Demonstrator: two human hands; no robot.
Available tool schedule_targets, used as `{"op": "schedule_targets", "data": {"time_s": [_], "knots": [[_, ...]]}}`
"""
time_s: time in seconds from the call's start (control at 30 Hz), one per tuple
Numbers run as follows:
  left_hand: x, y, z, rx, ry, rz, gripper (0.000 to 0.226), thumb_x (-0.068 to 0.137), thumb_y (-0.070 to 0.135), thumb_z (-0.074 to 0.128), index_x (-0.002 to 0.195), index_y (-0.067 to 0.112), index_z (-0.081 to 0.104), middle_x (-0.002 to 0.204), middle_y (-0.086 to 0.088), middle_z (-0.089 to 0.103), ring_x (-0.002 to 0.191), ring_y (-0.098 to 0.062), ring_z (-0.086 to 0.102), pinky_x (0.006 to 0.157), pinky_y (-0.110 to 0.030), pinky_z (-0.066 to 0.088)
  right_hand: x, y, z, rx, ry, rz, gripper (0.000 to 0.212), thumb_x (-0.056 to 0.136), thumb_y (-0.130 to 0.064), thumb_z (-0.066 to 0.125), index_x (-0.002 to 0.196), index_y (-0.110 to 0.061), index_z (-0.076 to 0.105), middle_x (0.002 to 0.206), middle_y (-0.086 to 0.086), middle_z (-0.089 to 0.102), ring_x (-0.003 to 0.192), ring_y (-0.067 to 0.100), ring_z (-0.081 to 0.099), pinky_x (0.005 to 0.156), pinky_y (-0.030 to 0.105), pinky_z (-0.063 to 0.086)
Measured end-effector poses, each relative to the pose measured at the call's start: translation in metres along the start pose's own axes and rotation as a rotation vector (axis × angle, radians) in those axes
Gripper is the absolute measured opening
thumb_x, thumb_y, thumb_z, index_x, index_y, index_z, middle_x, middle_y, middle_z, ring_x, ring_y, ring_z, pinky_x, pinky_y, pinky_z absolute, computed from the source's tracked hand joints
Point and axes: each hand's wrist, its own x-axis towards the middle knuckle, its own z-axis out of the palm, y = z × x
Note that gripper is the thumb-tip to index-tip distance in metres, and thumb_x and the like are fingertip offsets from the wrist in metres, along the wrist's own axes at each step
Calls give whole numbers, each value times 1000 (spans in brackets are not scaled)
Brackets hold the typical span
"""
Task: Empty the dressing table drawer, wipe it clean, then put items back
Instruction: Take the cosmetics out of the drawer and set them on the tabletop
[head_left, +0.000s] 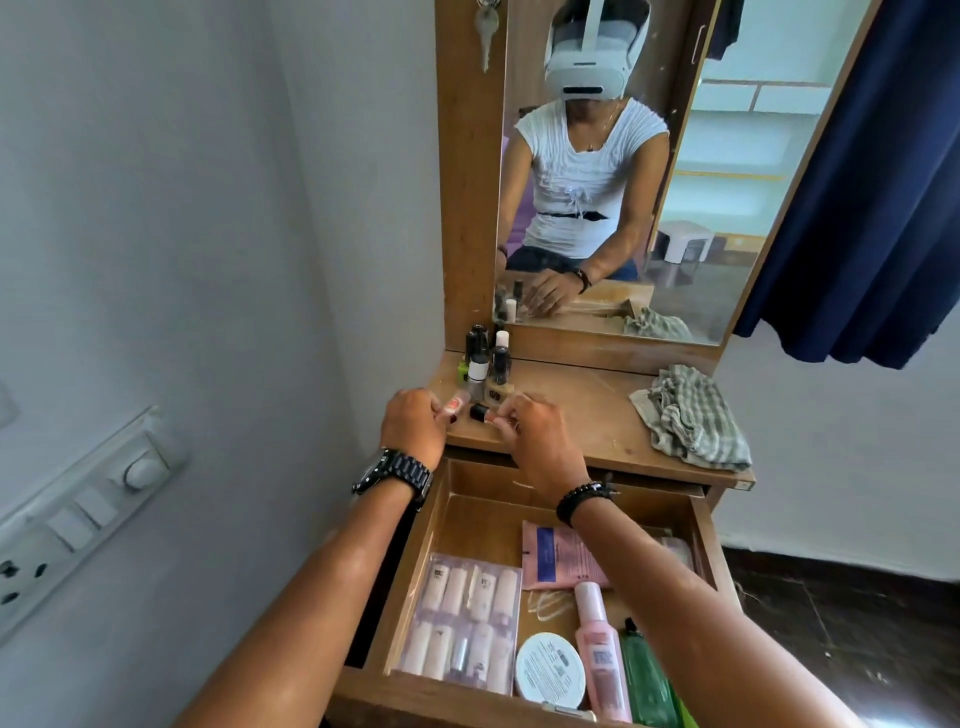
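The wooden drawer (415, 566) is pulled open below the dressing table top (582, 410). Inside lie a clear pack of small tubes (462, 618), a pink sachet (558, 556), a white round jar (549, 669), a pink bottle (600, 649) and a green bottle (647, 675). Both hands are up on the table top's left front. My left hand (413, 426) pinches a small pinkish bottle (457, 402). My right hand (535, 434) holds a small black-capped bottle (480, 413) lying on its side. Several small bottles (485, 366) stand just behind them.
A checked green-grey cloth (691, 415) lies crumpled on the right of the table top. A mirror (623, 182) rises behind, with keys (487, 31) hanging on its frame. A wall with a switch panel (78, 519) is on the left, and a dark blue curtain (883, 182) on the right.
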Motion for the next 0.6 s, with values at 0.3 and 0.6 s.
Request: {"op": "schedule_targets", "data": {"time_s": [0.3, 0.6], "knots": [[-5, -7, 5, -83, 41, -9, 42, 81, 47, 64, 100, 10, 61, 100, -8, 62, 92, -20, 58, 71, -29, 49, -12, 5, -11, 64, 62, -10, 21, 88, -30, 62, 101, -14, 62, 103, -1, 56, 91, 9, 54, 78, 20, 48], [-29, -10, -12, -116, 83, 6, 36, 79, 27, 71, 108, 11, 59, 110, -9, 56, 95, -21, 59, 76, -33, 53, -45, 11, -26, 134, 70, -55, 8, 89, -16, 62, 97, -17, 61, 99, -9, 54, 85, 5, 54, 76, 19, 50]]}}
